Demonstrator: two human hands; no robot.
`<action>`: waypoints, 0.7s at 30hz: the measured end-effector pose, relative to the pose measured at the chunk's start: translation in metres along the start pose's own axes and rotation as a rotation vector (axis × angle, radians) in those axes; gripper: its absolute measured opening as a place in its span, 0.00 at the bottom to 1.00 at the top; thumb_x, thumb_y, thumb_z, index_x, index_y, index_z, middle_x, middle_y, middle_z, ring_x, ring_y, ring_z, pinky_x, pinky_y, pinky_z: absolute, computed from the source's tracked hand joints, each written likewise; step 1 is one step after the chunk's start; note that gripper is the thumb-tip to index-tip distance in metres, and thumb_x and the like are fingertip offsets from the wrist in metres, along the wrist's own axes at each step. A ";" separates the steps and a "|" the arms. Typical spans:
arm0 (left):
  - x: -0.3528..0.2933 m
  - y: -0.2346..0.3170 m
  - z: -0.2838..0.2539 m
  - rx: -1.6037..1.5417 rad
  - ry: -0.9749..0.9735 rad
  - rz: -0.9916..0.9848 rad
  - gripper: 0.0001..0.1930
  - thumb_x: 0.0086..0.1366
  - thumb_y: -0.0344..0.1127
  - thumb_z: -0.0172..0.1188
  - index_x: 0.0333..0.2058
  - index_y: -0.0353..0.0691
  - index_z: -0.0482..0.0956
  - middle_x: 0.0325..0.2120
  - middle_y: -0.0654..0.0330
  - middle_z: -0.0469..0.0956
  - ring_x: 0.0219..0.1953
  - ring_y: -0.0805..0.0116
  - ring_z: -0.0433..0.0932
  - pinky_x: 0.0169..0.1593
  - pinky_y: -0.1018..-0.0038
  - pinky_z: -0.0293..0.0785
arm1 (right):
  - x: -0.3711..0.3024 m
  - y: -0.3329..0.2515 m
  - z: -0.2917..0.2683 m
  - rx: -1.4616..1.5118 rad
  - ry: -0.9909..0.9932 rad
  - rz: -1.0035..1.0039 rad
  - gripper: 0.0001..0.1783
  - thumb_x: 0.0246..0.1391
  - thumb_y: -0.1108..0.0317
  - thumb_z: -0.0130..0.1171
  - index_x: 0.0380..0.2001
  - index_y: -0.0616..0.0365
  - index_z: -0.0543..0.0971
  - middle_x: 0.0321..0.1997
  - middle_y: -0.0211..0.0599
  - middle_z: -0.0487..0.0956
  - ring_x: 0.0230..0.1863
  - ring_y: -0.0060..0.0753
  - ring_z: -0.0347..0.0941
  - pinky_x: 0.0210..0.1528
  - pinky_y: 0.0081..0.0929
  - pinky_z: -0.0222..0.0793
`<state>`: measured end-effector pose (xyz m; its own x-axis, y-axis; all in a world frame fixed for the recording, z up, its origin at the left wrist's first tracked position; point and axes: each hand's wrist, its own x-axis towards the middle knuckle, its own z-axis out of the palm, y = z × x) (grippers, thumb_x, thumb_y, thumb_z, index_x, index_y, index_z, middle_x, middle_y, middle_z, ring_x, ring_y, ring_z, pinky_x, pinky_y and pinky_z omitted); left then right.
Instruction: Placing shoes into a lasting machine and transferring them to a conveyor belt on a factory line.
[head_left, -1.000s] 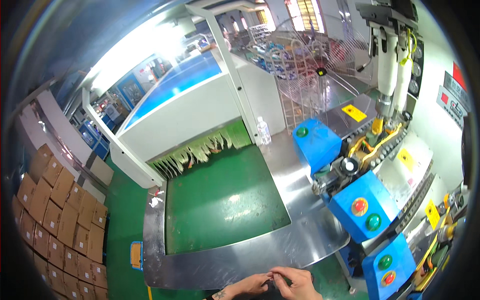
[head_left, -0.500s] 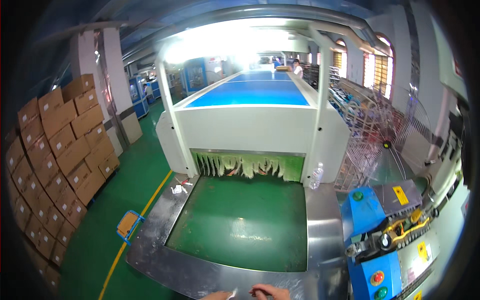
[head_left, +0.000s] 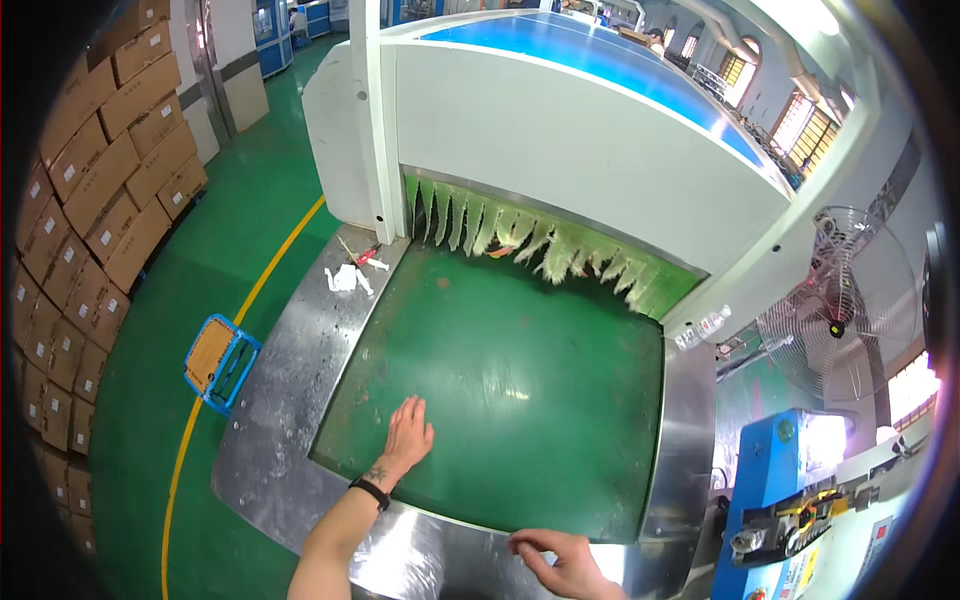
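One smooth, glossy green belt [head_left: 520,430] is lying inside one U-shaped metal desk [head_left: 270,420]. Of two bare hands, the left hand [head_left: 407,437] is stretching open above the belt; the right hand [head_left: 560,562] is curling by the desk's front edge, its grip impossible to tell. One ragged, pale-green fringe [head_left: 545,240] is hanging beyond; one clear bottle [head_left: 704,328] is resting rightward.

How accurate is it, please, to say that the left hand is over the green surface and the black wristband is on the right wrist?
One detail is wrong: the black wristband is on the left wrist, as the head view shows. The left hand is indeed over the green surface.
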<state>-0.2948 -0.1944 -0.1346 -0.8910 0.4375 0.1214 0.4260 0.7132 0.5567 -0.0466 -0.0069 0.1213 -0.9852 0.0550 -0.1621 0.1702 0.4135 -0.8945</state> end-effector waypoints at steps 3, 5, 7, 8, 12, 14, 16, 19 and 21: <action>0.041 -0.039 0.031 0.087 0.079 0.019 0.28 0.59 0.39 0.56 0.55 0.30 0.65 0.59 0.40 0.60 0.64 0.44 0.56 0.66 0.52 0.51 | 0.091 0.016 -0.014 0.084 0.020 0.133 0.10 0.58 0.70 0.55 0.40 0.64 0.78 0.37 0.41 0.82 0.39 0.30 0.80 0.42 0.26 0.76; 0.042 -0.065 0.038 0.179 0.168 -0.044 0.28 0.58 0.40 0.56 0.54 0.30 0.66 0.59 0.42 0.61 0.64 0.47 0.57 0.65 0.51 0.50 | 0.169 0.039 -0.015 -0.075 0.004 0.087 0.11 0.56 0.69 0.56 0.40 0.64 0.77 0.40 0.47 0.81 0.41 0.41 0.80 0.44 0.31 0.76; 0.043 -0.063 0.041 0.148 0.130 -0.055 0.27 0.57 0.40 0.57 0.54 0.31 0.67 0.59 0.43 0.62 0.64 0.48 0.58 0.65 0.51 0.50 | 0.253 0.096 -0.026 -0.307 -0.061 -0.017 0.16 0.53 0.67 0.58 0.43 0.64 0.76 0.42 0.52 0.79 0.44 0.52 0.77 0.47 0.37 0.74; 0.044 -0.062 0.037 0.140 0.126 -0.068 0.27 0.57 0.40 0.57 0.53 0.32 0.68 0.59 0.44 0.62 0.63 0.49 0.59 0.64 0.52 0.50 | 0.298 0.115 -0.035 -0.467 -0.035 -0.179 0.19 0.51 0.66 0.58 0.45 0.64 0.74 0.41 0.57 0.78 0.45 0.58 0.75 0.49 0.43 0.72; 0.055 -0.055 0.029 0.141 0.101 -0.075 0.29 0.55 0.38 0.58 0.54 0.33 0.67 0.60 0.45 0.61 0.62 0.48 0.60 0.63 0.52 0.53 | 0.532 0.163 -0.114 -1.186 0.329 -0.688 0.28 0.50 0.58 0.59 0.50 0.66 0.70 0.44 0.58 0.75 0.47 0.58 0.72 0.50 0.48 0.70; 0.057 -0.045 0.034 0.118 0.072 -0.092 0.29 0.55 0.38 0.58 0.54 0.33 0.67 0.60 0.45 0.62 0.62 0.48 0.61 0.62 0.52 0.54 | 0.629 0.118 -0.160 -1.675 -0.158 -0.100 0.19 0.55 0.61 0.52 0.45 0.63 0.76 0.40 0.57 0.77 0.47 0.56 0.73 0.46 0.44 0.72; 0.065 -0.047 0.052 0.098 0.085 -0.071 0.29 0.54 0.38 0.58 0.54 0.33 0.67 0.60 0.45 0.62 0.62 0.47 0.61 0.62 0.52 0.54 | 0.682 0.158 -0.164 -1.253 0.143 -0.240 0.16 0.54 0.63 0.50 0.42 0.60 0.78 0.43 0.54 0.77 0.47 0.50 0.75 0.46 0.39 0.72; 0.053 -0.053 0.065 0.065 0.069 -0.084 0.28 0.54 0.40 0.59 0.53 0.33 0.70 0.58 0.46 0.65 0.60 0.49 0.64 0.60 0.51 0.57 | 0.716 0.199 -0.140 -1.711 0.236 -0.460 0.14 0.55 0.58 0.50 0.39 0.50 0.80 0.40 0.44 0.80 0.39 0.40 0.78 0.36 0.35 0.74; 0.051 -0.067 0.060 0.102 0.111 -0.091 0.26 0.55 0.37 0.58 0.52 0.32 0.70 0.59 0.44 0.64 0.61 0.45 0.63 0.61 0.52 0.56 | 0.700 0.213 -0.130 -2.044 0.219 -0.636 0.13 0.56 0.54 0.51 0.38 0.43 0.82 0.39 0.37 0.82 0.34 0.33 0.80 0.29 0.32 0.75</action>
<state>-0.3594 -0.1873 -0.2147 -0.9361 0.3091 0.1678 0.3514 0.8015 0.4838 -0.7019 0.2380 -0.1287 -0.8973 -0.4355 0.0717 -0.2014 0.5487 0.8114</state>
